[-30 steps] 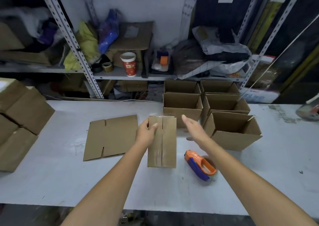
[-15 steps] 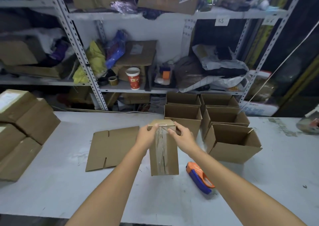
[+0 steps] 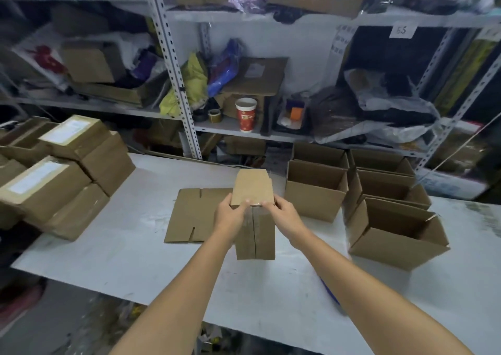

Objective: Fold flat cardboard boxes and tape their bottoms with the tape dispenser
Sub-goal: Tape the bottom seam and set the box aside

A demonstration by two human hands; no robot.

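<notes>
The small brown cardboard box (image 3: pixel 254 236) has tipped forward; left hand (image 3: pixel 230 215) and right hand (image 3: pixel 287 215) grip the taped face's far edge.

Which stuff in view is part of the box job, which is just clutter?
Job: box gripped by left hand and right hand; flat cardboard; open boxes; tape dispenser, mostly behind right arm.
Clutter: labelled boxes; red cup; yellow bag.

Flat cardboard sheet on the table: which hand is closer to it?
Left. The left hand grips the box right beside the sheet; the right hand grips the box's other side, farther off.
</notes>
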